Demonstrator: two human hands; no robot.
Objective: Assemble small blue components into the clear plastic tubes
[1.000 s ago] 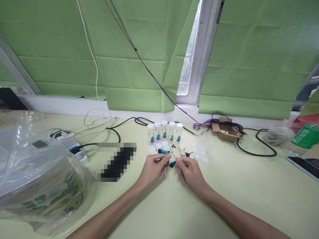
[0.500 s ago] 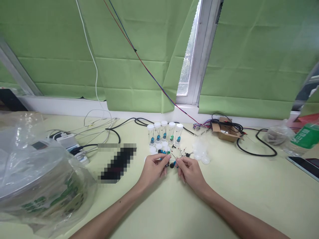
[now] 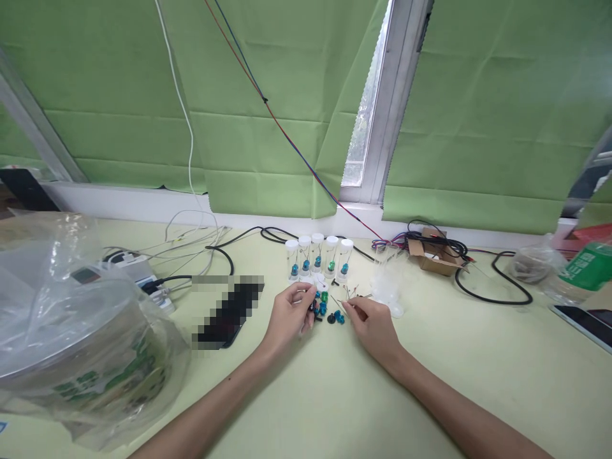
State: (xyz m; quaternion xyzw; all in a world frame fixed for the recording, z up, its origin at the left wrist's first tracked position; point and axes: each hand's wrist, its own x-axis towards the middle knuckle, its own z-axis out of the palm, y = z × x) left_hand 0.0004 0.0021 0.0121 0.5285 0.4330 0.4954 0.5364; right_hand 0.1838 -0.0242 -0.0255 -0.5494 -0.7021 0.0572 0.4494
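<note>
Pieces of knobbly teal plastic (image 3: 340,317) lie, probably for easy reach, between the right hand (image 3: 375,324), pinching a thin grey metal rod (image 3: 337,301), seemingly for control, and the curled left hand (image 3: 290,311), whose grip I cannot tell.

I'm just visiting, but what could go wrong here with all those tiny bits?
The small blue pieces lie loose between the left hand and right hand, so either might nudge them away. The capped tubes stand close together; one bump could perhaps topple several. Thin pins lie jumbled by the right hand and might get mixed up.
</note>
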